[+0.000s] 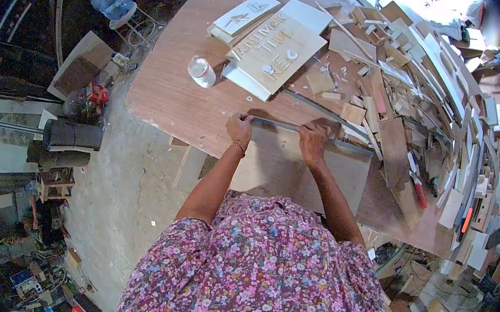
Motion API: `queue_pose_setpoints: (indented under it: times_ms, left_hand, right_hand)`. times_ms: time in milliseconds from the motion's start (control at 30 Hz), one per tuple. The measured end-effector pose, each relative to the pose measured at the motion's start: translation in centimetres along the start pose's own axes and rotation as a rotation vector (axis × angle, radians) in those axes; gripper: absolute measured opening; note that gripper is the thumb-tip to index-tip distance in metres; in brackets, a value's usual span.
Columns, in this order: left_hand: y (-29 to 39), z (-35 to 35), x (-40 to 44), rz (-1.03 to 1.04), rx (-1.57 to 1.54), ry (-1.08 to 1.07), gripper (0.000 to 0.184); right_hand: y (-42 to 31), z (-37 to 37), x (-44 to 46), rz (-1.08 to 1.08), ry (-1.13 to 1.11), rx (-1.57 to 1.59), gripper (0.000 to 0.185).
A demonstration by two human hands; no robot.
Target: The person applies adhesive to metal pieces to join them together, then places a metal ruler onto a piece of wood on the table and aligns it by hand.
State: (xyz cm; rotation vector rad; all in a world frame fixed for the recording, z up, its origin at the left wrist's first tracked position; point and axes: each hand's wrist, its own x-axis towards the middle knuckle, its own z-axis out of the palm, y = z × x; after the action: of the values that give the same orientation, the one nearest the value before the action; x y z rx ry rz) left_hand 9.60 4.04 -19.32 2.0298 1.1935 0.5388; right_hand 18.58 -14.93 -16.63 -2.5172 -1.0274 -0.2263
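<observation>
A wide pale board (pixel 336 177) lies over the table's front edge, close to my body. Along its far edge runs a thin grey strip (pixel 277 124). My left hand (pixel 240 128) is closed at the strip's left end, fingertips pinching the edge. Farther right, my right hand (pixel 313 141) grips the same strip with curled fingers. Beyond my hands lies a panel with raised wooden letters (pixel 273 49), next to a smaller white panel (pixel 246 14). A clear plastic container (pixel 201 72) with white contents stands to the left of the panels.
Wood offcuts (pixel 390 97) are heaped over the right side of the brown table (pixel 166 86). A red-handled tool (pixel 419 195) lies among them. On the left are a stool with a water bottle (pixel 111 2) and a dark roll (pixel 72 135). A long metal strip (pixel 327 112) lies beyond my right hand.
</observation>
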Motion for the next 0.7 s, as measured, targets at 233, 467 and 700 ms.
queue_pose_setpoints:
  times_ms: [233, 467, 700]
  left_hand:
    - [0.5, -0.2, 0.1, -0.005, 0.044, -0.025, 0.021]
    - [1.1, -0.6, 0.1, -0.016, 0.088, -0.027, 0.023]
    - [0.5, -0.5, 0.4, -0.095, 0.000, -0.090, 0.017]
  right_hand:
    - [0.8, 0.9, -0.2, 0.025, -0.052, -0.008, 0.016]
    - [0.6, 0.7, 0.1, 0.027, -0.017, 0.000, 0.015]
    - [0.3, 0.4, -0.1, -0.012, 0.010, -0.070, 0.016]
